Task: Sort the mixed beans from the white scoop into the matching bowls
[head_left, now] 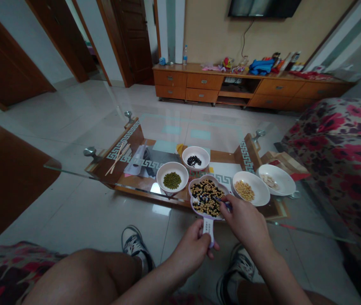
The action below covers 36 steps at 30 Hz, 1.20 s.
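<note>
My left hand [196, 243] is wrapped round the handle of a flower-shaped pan [208, 226] at the near edge of the glass table. Dark and tan beans [207, 192] fill the pan. Over its right side, my right hand [235, 212] pinches a thin dark utensil [220, 200] whose tip lies among the beans. Left of the pan stands a white bowl of green beans [172, 180]; behind it is a bowl of black beans [194, 161]. To the right are a bowl of yellow beans [244, 190] and one with pale flat pieces [269, 181].
Chopsticks [117, 159] and a clear plastic item [139, 156] lie on the left of the glass table [180, 127]. A paper bag [283, 163] sits behind the right bowls. A flowered sofa [342, 165] stands at right, a long wooden cabinet [204, 81] at the back.
</note>
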Tool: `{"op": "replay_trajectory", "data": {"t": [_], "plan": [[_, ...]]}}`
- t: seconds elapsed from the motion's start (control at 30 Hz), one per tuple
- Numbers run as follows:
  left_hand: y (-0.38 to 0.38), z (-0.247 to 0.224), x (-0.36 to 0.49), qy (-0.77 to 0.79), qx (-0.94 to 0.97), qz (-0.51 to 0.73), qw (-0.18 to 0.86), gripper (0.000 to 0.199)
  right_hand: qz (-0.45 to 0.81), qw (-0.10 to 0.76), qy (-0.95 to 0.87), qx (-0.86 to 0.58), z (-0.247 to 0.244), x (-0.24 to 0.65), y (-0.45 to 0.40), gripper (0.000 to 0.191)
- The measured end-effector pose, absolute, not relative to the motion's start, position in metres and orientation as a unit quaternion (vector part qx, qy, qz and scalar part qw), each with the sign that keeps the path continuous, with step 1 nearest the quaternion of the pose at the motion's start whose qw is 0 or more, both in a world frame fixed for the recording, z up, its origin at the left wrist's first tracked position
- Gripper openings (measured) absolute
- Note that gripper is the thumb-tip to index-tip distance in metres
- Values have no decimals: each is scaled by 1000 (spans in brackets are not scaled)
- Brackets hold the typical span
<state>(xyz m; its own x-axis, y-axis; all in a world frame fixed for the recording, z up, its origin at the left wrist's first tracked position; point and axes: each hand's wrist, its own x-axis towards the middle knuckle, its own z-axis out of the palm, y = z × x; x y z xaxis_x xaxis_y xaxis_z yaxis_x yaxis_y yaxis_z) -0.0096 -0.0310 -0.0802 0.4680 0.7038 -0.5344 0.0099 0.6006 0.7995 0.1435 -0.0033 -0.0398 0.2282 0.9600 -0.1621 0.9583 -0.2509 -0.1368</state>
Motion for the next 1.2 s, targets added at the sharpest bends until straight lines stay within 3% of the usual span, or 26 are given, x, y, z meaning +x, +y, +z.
{"op": "replay_trajectory", "data": {"t": [1.2], "plan": [[-32, -77, -10, 468, 387, 212, 766, 38, 110, 21, -627, -771, -42, 141, -4, 24]]}}
